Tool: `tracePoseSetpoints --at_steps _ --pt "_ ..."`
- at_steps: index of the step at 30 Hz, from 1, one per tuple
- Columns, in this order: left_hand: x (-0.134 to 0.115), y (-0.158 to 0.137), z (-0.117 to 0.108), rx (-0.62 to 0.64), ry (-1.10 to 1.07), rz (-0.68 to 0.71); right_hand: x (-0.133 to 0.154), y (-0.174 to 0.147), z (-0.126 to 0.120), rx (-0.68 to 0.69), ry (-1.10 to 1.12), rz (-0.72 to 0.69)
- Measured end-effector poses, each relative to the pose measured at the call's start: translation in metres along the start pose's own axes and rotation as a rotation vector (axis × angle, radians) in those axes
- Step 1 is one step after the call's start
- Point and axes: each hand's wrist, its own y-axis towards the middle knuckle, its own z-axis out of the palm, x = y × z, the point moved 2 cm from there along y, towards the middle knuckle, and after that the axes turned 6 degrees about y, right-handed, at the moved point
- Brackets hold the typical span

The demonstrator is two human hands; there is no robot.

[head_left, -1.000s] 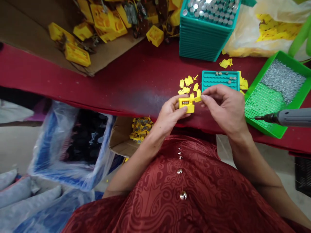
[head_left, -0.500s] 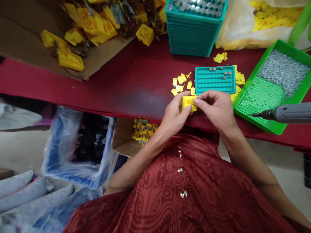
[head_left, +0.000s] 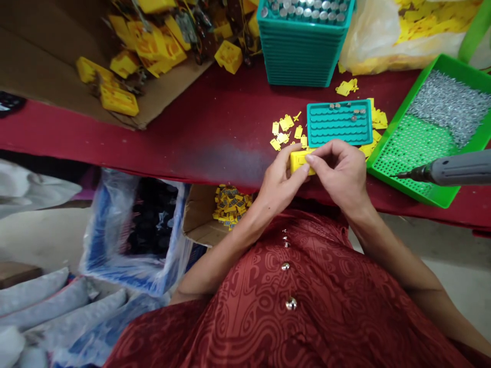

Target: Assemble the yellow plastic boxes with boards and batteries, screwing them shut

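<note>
My left hand [head_left: 282,176] is closed round a small yellow plastic case [head_left: 297,160], fingers behind it and thumb along its near edge. The thumb and fingertips of my right hand [head_left: 337,171] are pinched together at the case's right side, on its upper face. Whether a small separate piece sits under those fingertips is hidden. Just beyond the hands lies a shallow teal tray [head_left: 333,132] with ridged rows and a few small silver button cells [head_left: 353,118]. Small flat yellow covers [head_left: 286,122] are scattered left of the tray.
A green basket [head_left: 416,191] of small metal screws stands at right, a grey electric screwdriver [head_left: 460,168] over it. Stacked teal trays [head_left: 303,61] rise at the back. A cardboard box [head_left: 161,94] of yellow cases stands far left; below the table edge is a box of yellow parts [head_left: 230,204].
The view has shifted slightly. Both hands stay on the yellow case; its upper face now looks flatter, where a recess showed before. The right fingertips remain pressed at its right side.
</note>
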Motion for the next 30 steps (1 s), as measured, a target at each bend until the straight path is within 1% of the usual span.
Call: tracePoseSetpoints --at_steps 4,7,9,11,14,16,18,22,27,30 --pt "-0.005 -0.003 0.002 -0.007 -0.115 -0.069 0.007 -0.005 0.004 -0.011 -0.118 -0.129" --pt "-0.003 -0.002 0.001 -0.008 -0.191 -0.078 0.006 -0.004 0.006 -0.053 -0.071 -0.152" --pt "-0.001 -0.001 -0.001 0.005 -0.244 -0.066 0.004 -0.003 0.005 -0.062 -0.018 -0.137" --pt "0.0 -0.002 -0.003 0.01 -0.271 -0.058 0.002 -0.001 0.001 -0.035 0.007 -0.107" --pt "0.0 -0.005 -0.006 0.022 -0.263 -0.052 0.0 0.001 -0.005 0.079 -0.026 -0.044" --pt "0.001 -0.007 -0.007 0.061 -0.224 -0.041 0.0 0.0 -0.008 0.152 -0.077 -0.01" --pt "0.002 -0.008 -0.006 0.094 -0.172 -0.016 0.001 -0.002 -0.01 0.185 -0.127 0.024" --pt "0.004 -0.011 -0.003 0.092 -0.139 0.005 0.003 -0.007 -0.014 0.175 -0.173 0.071" --pt "0.002 -0.012 0.002 0.119 -0.186 -0.016 0.003 -0.009 -0.016 0.148 -0.131 0.075" --pt "-0.001 -0.011 0.005 0.137 -0.18 -0.028 0.003 -0.009 -0.017 0.121 -0.143 0.075"
